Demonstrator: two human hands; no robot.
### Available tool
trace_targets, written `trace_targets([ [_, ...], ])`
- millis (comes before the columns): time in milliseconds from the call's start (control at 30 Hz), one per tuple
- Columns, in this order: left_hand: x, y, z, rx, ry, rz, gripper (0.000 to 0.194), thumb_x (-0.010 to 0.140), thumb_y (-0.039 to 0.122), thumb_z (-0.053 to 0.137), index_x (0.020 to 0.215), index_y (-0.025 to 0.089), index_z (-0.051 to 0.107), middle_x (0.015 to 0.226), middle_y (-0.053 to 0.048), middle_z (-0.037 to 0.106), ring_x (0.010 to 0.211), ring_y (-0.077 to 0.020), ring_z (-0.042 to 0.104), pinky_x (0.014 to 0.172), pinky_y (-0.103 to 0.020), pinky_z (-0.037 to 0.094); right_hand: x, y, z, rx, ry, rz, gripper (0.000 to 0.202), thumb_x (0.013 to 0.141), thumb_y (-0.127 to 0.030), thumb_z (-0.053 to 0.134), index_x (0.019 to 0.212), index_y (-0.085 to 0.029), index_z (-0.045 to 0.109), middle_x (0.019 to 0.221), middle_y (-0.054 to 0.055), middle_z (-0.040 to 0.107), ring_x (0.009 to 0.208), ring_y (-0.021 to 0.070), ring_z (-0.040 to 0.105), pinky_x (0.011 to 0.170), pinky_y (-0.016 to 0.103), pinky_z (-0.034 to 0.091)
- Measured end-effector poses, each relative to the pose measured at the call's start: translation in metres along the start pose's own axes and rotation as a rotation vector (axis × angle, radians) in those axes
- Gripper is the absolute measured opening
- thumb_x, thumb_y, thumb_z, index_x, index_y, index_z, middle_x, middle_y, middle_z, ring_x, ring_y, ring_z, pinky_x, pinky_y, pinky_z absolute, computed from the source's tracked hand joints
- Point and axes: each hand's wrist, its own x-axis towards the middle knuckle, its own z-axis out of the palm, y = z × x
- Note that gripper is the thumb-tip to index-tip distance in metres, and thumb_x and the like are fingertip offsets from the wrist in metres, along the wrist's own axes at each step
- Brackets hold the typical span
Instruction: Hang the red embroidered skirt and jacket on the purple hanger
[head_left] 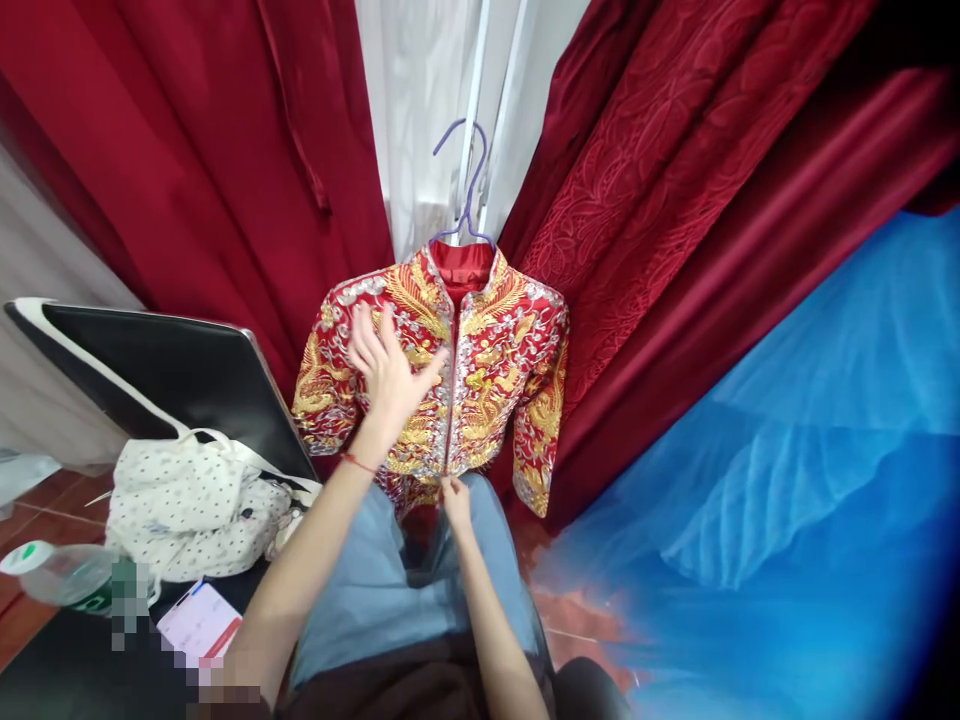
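Note:
A red jacket [499,345] with gold and silver embroidery hangs upright in front of me on a purple hanger [474,190]. Its front edges run down the middle, meeting along a narrow line from below the collar. Over the jacket's chest, on the left side, my left hand [386,365] is raised with fingers spread and nothing in it. I cannot tell whether it touches the cloth. At the bottom of the front opening, my right hand [455,497] pinches the hem of the jacket. The lower part of the jacket falls between my knees.
A black chair [165,370] stands at left, with a white dotted cloth bag [176,505] on it. Nearby are a clear plastic bottle [67,572] and a lit phone [199,620]. Dark red curtains [315,100] hang behind. Blue tulle fabric [795,480] spreads at right.

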Motion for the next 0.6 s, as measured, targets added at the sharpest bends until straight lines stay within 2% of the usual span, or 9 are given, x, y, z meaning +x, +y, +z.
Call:
trace_targets([
  [67, -0.042, 0.005, 0.024, -0.028, -0.085, 0.056, 0.088, 0.083, 0.053, 0.067, 0.151, 0.01, 0.032, 0.161, -0.028, 0.022, 0.153, -0.0415, 0.016, 0.12, -0.06, 0.018, -0.002, 0.0, 0.003, 0.025, -0.07, 0.002, 0.039, 0.07, -0.057, 0.054, 0.051, -0.023, 0.047, 0.042, -0.002, 0.053, 0.038, 0.0116, 0.045, 0.045, 0.025, 0.038],
  [133, -0.087, -0.002, 0.047, -0.031, -0.1, 0.003, 0.075, 0.086, 0.045, 0.066, 0.144, 0.007, 0.039, 0.157, -0.031, 0.026, 0.15, -0.0415, 0.022, 0.117, -0.059, 0.026, -0.003, -0.001, 0.006, 0.048, -0.133, -0.004, 0.04, 0.071, -0.057, 0.055, 0.052, -0.022, 0.048, 0.044, -0.001, 0.054, 0.039, 0.011, 0.046, 0.045, 0.024, 0.039],
  [233, -0.15, -0.031, 0.068, 0.019, -0.096, -0.263, 0.057, 0.085, 0.04, 0.065, 0.127, 0.005, 0.049, 0.14, -0.031, 0.045, 0.137, -0.0406, 0.042, 0.107, -0.055, 0.038, -0.005, -0.002, 0.008, 0.074, -0.205, -0.014, 0.042, 0.074, -0.058, 0.054, 0.053, -0.022, 0.049, 0.046, -0.001, 0.055, 0.041, 0.0108, 0.047, 0.046, 0.024, 0.039],
  [267, -0.167, -0.043, 0.07, 0.038, -0.157, -0.333, 0.045, 0.086, 0.037, 0.065, 0.119, 0.008, 0.055, 0.132, -0.028, 0.052, 0.129, -0.0383, 0.049, 0.104, -0.052, 0.041, -0.006, -0.002, 0.009, 0.077, -0.223, -0.017, 0.042, 0.074, -0.059, 0.054, 0.054, -0.022, 0.05, 0.047, -0.001, 0.055, 0.042, 0.0109, 0.047, 0.046, 0.024, 0.039],
  [300, -0.182, -0.053, 0.071, 0.034, -0.269, -0.378, 0.032, 0.086, 0.034, 0.063, 0.108, 0.011, 0.059, 0.121, -0.023, 0.059, 0.12, -0.0349, 0.056, 0.101, -0.048, 0.044, -0.007, -0.002, 0.01, 0.078, -0.237, -0.02, 0.042, 0.074, -0.059, 0.054, 0.055, -0.022, 0.05, 0.048, -0.001, 0.055, 0.043, 0.0109, 0.048, 0.047, 0.024, 0.04],
  [367, -0.205, -0.07, 0.068, -0.003, -0.523, -0.475, 0.016, 0.09, 0.032, 0.058, 0.092, 0.017, 0.062, 0.1, -0.014, 0.068, 0.101, -0.0286, 0.065, 0.09, -0.039, 0.048, -0.007, 0.0, 0.013, 0.065, -0.257, -0.024, 0.042, 0.074, -0.06, 0.054, 0.056, -0.022, 0.051, 0.049, -0.002, 0.056, 0.045, 0.0112, 0.048, 0.05, 0.024, 0.042],
  [433, -0.22, -0.079, 0.064, -0.031, -0.683, -0.569, 0.022, 0.095, 0.034, 0.05, 0.089, 0.018, 0.065, 0.091, -0.012, 0.072, 0.09, -0.0258, 0.069, 0.08, -0.033, 0.048, -0.007, 0.001, 0.013, 0.034, -0.249, -0.028, 0.041, 0.074, -0.059, 0.053, 0.056, -0.022, 0.051, 0.049, -0.002, 0.055, 0.045, 0.0117, 0.049, 0.052, 0.025, 0.043],
  [500, -0.229, -0.085, 0.06, -0.016, -0.687, -0.646, 0.029, 0.098, 0.033, 0.044, 0.095, 0.018, 0.068, 0.096, -0.013, 0.074, 0.089, -0.0251, 0.07, 0.076, -0.03, 0.046, -0.006, 0.002, 0.01, -0.013, -0.193, -0.033, 0.039, 0.074, -0.058, 0.053, 0.056, -0.023, 0.049, 0.047, -0.003, 0.053, 0.046, 0.0121, 0.048, 0.053, 0.025, 0.042],
  [600, -0.23, -0.097, 0.051, 0.022, -0.613, -0.698, 0.032, 0.099, 0.03, 0.04, 0.101, 0.016, 0.069, 0.096, -0.014, 0.076, 0.087, -0.0235, 0.071, 0.073, -0.028, 0.045, -0.003, 0.002, -0.006, -0.088, -0.075, -0.04, 0.036, 0.073, -0.055, 0.054, 0.056, -0.024, 0.047, 0.047, -0.003, 0.053, 0.049, 0.0128, 0.049, 0.055, 0.025, 0.041],
])
